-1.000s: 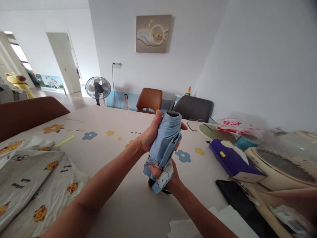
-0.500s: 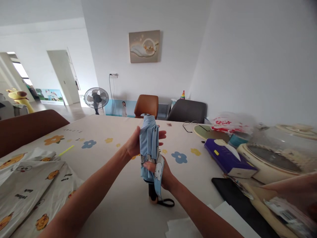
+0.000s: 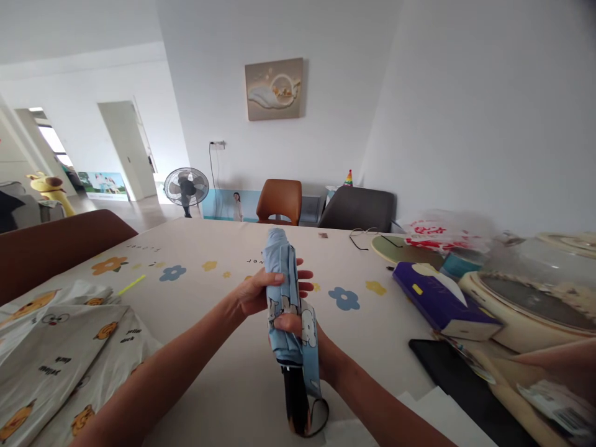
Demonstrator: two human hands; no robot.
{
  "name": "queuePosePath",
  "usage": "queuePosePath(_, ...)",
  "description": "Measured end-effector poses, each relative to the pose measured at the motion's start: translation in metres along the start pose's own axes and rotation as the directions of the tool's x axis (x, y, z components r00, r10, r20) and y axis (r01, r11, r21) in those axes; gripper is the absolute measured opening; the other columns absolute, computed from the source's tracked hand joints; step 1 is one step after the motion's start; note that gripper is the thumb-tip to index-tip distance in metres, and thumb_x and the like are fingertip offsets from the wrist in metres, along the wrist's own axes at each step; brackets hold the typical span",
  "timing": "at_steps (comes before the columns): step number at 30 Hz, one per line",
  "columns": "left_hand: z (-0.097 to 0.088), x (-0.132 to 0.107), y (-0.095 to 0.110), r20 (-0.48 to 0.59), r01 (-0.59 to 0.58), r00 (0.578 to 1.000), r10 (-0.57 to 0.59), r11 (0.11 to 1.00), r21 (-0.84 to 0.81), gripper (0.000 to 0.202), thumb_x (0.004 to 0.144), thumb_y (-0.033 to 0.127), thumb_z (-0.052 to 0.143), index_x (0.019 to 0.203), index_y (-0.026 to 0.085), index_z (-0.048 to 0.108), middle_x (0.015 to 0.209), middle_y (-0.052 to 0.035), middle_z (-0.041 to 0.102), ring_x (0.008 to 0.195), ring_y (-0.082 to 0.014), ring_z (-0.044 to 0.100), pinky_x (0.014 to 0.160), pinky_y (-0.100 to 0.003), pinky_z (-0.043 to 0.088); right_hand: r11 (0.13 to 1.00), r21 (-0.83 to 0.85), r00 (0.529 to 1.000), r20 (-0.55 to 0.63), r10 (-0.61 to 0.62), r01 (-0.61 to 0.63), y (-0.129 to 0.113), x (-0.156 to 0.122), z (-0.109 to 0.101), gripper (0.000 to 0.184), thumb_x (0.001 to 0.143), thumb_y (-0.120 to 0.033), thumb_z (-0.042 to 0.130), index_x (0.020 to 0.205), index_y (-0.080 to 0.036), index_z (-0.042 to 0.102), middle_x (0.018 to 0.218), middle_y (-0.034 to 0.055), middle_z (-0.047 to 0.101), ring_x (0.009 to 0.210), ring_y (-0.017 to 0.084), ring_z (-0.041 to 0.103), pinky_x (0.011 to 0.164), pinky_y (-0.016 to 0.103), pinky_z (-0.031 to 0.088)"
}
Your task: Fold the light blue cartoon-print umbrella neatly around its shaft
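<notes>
A folded light-blue umbrella with cartoon prints stands upright above the flowered table; its black handle and wrist loop point down toward me. My left hand wraps around the middle of the canopy from the left. My right hand grips the lower canopy just above the handle, over a loose printed strap.
Cartoon-print cloth lies at the left. At the right sit a purple tissue box, a cream pot with a glass lid, a black tablet and white paper. Another person's arm shows at the right edge. Chairs stand beyond.
The umbrella has gone from tilted to upright and come closer to me. My left hand slid down from near the tip to the middle. The view tilted up a little.
</notes>
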State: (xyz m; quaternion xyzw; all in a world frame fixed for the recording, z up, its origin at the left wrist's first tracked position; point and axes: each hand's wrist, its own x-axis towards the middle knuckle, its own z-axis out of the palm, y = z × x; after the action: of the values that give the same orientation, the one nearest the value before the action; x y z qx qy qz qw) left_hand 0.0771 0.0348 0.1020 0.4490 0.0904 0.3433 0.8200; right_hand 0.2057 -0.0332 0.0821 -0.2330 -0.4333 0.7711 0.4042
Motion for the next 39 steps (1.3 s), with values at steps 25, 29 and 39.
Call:
queuePosePath(25,0.032,-0.012,0.018,-0.338,-0.107,0.923,0.184,0.967,0.233,0.014,0.065,0.020,0.065,0.073,0.012,0.058,0.064,-0.0024,0.058,0.056,-0.0110,0.055,0.059,-0.025,0.046,0.778,-0.571,0.901,-0.143,-0.410,0.264,-0.008,-0.002,0.020,0.049,0.079,-0.042,0.053,0.122,-0.021,0.044,0.106,0.0076,0.056,0.094,0.023,0.052,0.078,0.035,0.044)
queuePosePath(29,0.030,-0.011,0.019,-0.419,-0.105,0.883,0.211,0.959,0.262,0.018,0.063,0.019,0.067,0.075,0.012,0.057,0.065,-0.0020,0.057,0.057,-0.0118,0.055,0.059,-0.026,0.047,0.641,-0.735,0.858,-0.167,-0.486,0.220,-0.008,-0.005,0.017,0.040,0.087,-0.040,0.038,0.124,-0.025,0.045,0.107,0.0067,0.058,0.096,0.023,0.054,0.083,0.038,0.042)
queuePosePath(39,0.055,-0.007,0.004,-0.616,-0.177,0.675,0.407,0.899,0.400,0.020,0.058,0.022,0.068,0.070,0.014,0.054,0.063,0.0000,0.054,0.055,-0.0114,0.053,0.053,-0.024,0.045,0.323,-0.941,0.783,-0.124,-0.610,0.103,0.006,-0.004,0.019,0.059,0.088,-0.035,0.033,0.140,-0.017,0.014,0.110,0.0151,0.057,0.085,0.024,0.060,0.065,0.035,0.048)
